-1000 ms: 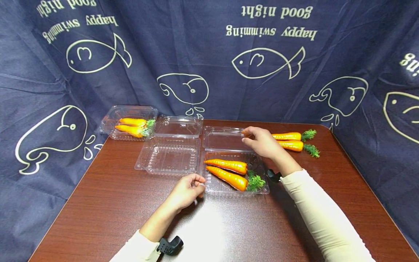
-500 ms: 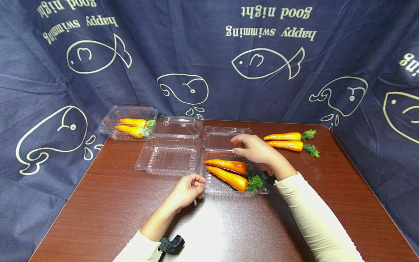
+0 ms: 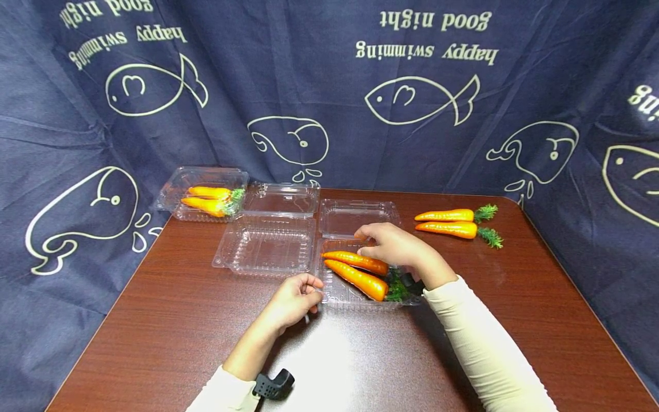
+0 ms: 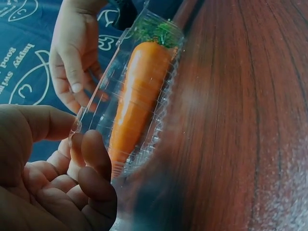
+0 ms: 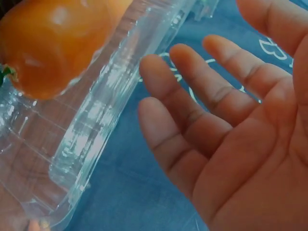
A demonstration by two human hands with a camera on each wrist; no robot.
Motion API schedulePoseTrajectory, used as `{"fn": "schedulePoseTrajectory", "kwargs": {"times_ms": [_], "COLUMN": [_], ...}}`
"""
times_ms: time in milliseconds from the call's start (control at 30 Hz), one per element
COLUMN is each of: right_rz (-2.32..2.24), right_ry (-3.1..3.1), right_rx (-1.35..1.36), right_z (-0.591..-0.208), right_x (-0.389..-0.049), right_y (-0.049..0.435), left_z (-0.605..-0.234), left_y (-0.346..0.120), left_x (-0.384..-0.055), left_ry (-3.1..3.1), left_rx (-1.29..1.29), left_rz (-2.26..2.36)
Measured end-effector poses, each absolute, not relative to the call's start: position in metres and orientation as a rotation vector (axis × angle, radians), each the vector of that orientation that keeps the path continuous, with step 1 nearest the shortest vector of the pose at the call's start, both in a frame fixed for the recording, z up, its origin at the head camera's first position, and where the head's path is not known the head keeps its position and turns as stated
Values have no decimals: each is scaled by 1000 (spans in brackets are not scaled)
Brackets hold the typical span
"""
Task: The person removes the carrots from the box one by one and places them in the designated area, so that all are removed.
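Note:
A clear plastic clamshell box (image 3: 337, 296) lies unfolded at the middle of the table, its lid (image 3: 347, 218) flat on the far side. Two carrots (image 3: 357, 280) with green tops lie in its base, tips to the left. At the near left corner my left hand (image 3: 289, 303) pinches the rim between thumb and finger, as the left wrist view shows (image 4: 57, 168). My right hand (image 3: 395, 247) hovers over the far right part of the base, fingers loosely bent with nothing in them. In the right wrist view its palm (image 5: 245, 144) faces the box wall (image 5: 96, 110), apart from it.
Left of this box lies another unfolded clear box (image 3: 262, 249), with nothing inside. A closed box (image 3: 175, 186) with two carrots stands at the back left. Two loose carrots (image 3: 445, 229) lie at the back right. A dark blue curtain (image 3: 329, 68) hangs behind the table.
My right hand has moved left and nearer, from beside the loose carrots and lid to above the box's base. My left hand stays at the corner.

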State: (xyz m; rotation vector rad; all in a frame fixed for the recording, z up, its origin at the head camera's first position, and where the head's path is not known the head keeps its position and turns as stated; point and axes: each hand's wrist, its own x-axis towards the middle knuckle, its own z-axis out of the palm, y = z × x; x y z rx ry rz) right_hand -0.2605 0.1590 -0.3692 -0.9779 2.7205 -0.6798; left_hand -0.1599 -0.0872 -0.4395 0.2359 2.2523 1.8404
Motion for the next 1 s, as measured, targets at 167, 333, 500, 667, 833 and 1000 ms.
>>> {"fn": "schedulePoseTrajectory", "kwargs": {"times_ms": [167,333,500,667,833,1000], "right_rz": [-592,-517,-485,-440,-403,-334], "right_ry": [2676,2661,2652,2652,2660,2662], "right_rx": [-1012,-1039,-1042,-1038,-1045,-1056], "right_z": [-372,-374,-375,-378,-382,-387], "right_x": [-261,-260,-260,-260,-261,-263], "right_y": [156,152,151,149,148,148], "left_z": [-438,-438,-438,-439,-440,-440], "left_y": [-87,-86,-86,-86,-86,-86], "left_x": [-159,-157,-157,-159,-160,-159], "left_ry": [2256,2266,2270,2255,2247,2247], "left_rx": [218,210,213,216,213,213], "left_rz": [1845,1850,1851,1856,1853,1854]}}
